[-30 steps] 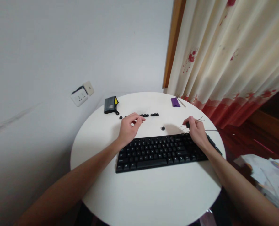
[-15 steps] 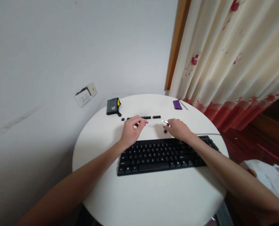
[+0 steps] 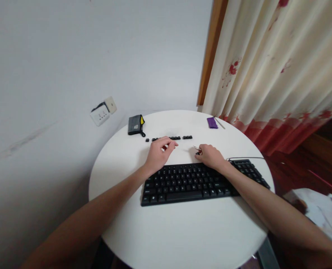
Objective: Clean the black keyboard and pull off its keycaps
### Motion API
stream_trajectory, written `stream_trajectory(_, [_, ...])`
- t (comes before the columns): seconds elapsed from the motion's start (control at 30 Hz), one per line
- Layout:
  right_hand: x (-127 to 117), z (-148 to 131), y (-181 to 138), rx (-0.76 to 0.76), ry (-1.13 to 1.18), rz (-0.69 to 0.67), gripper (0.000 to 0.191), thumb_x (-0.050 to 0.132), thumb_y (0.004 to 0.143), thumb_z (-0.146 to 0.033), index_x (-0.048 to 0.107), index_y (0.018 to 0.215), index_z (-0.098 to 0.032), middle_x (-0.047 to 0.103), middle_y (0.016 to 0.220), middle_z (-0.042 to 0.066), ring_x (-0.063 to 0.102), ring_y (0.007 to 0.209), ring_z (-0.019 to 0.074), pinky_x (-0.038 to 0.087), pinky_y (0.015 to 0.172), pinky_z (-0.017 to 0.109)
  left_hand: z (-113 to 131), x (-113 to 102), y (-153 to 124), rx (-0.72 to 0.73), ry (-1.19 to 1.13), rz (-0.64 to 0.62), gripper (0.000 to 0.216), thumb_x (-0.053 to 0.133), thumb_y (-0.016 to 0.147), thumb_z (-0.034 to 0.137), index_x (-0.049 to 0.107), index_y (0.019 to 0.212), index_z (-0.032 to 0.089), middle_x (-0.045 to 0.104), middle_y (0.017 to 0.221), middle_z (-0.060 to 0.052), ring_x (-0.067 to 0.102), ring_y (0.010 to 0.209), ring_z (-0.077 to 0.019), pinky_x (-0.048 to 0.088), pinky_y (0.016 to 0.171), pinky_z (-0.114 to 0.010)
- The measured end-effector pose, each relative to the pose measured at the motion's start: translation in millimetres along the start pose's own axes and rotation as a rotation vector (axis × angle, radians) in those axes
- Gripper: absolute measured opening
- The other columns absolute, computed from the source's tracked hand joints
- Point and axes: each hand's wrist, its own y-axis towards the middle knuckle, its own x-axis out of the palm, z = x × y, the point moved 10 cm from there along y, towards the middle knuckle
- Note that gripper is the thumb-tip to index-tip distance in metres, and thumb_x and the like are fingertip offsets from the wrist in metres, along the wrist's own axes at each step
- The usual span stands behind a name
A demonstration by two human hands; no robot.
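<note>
My right hand (image 3: 210, 155) is closed around a slim silver metal tool (image 3: 196, 148), whose thin tip points left; its exact kind is unclear. A loose black keycap (image 3: 198, 153) lies at the fingertips of that hand, partly covered, and I cannot tell whether it is gripped. My left hand (image 3: 158, 152) hovers just behind the black keyboard (image 3: 182, 185), thumb and fingertips curled together around a small gap, with nothing seen in it. Beyond it, a row of black keycaps (image 3: 175, 138) stretches across the table, partly hidden by the left hand.
The round white table (image 3: 179, 231) stands close to the wall. At its back left lies a grey pouch (image 3: 135, 125); at the back right are a purple packet (image 3: 212, 123) and a pale stick (image 3: 220, 123). A cable (image 3: 247, 157) runs off the right edge.
My right hand has come down slightly towards me, its fingers now closer over the loose keycap. The left hand has hardly moved. The whole view has shifted a little.
</note>
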Motion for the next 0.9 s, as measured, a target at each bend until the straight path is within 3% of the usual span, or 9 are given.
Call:
stream_trajectory(0.1, [-6,-6,-3,-0.039,0.031,0.032,0.017,0.06,0.086,-0.032,0.066,0.091,-0.017,0.07,0.093,0.013,0.065,0.085,0.025,0.041,0.068,0.03,-5,9,0,-0.034,0.011,-0.062,0.024,0.052,0.094,0.029,0.071,0.084,0.018,0.07,0.084,-0.003,0.064,0.079,-0.0144,0.046,0.063,-0.024])
stream_trajectory(0.3, [-40,-48,-25,-0.408,0.294,0.241,0.013,0.059,0.091,-0.024,0.069,0.097,-0.018,0.071,0.096,0.008,0.062,0.085,0.0194,0.043,0.076,0.028,-16,30,-5,-0.115,-0.049,-0.19,0.017,0.062,0.088,0.028,0.071,0.1,0.02,0.073,0.097,-0.004,0.066,0.084,-0.0157,0.049,0.065,-0.025])
stream_trajectory(0.4, [-48,-60,-37,-0.508,0.433,0.275,0.015,0.061,0.09,-0.023,0.069,0.103,-0.018,0.071,0.096,0.007,0.062,0.083,0.0181,0.044,0.077,0.028,-16,33,-6,-0.12,-0.061,-0.209,0.02,0.069,0.083,0.026,0.071,0.101,0.02,0.074,0.097,-0.004,0.067,0.085,-0.0164,0.051,0.068,-0.026])
stream_trajectory(0.63, [-49,-63,-45,-0.506,0.62,0.245,0.025,0.067,0.086,-0.023,0.061,0.11,-0.021,0.071,0.089,0.002,0.056,0.065,0.0134,0.042,0.066,0.026,-2,34,-7,-0.026,-0.021,-0.234,0.019,0.074,0.079,0.023,0.073,0.099,0.021,0.074,0.098,-0.004,0.066,0.084,-0.0156,0.05,0.07,-0.027])
stream_trajectory(0.9, [-52,-66,-49,-0.513,0.632,0.259,0.014,0.067,0.086,-0.024,0.064,0.098,-0.02,0.069,0.082,0.0,0.05,0.059,0.0107,0.039,0.062,0.024,8,33,-8,0.063,0.003,-0.23,0.013,0.071,0.082,0.023,0.075,0.095,0.022,0.073,0.091,-0.003,0.064,0.081,-0.0151,0.049,0.069,-0.027])
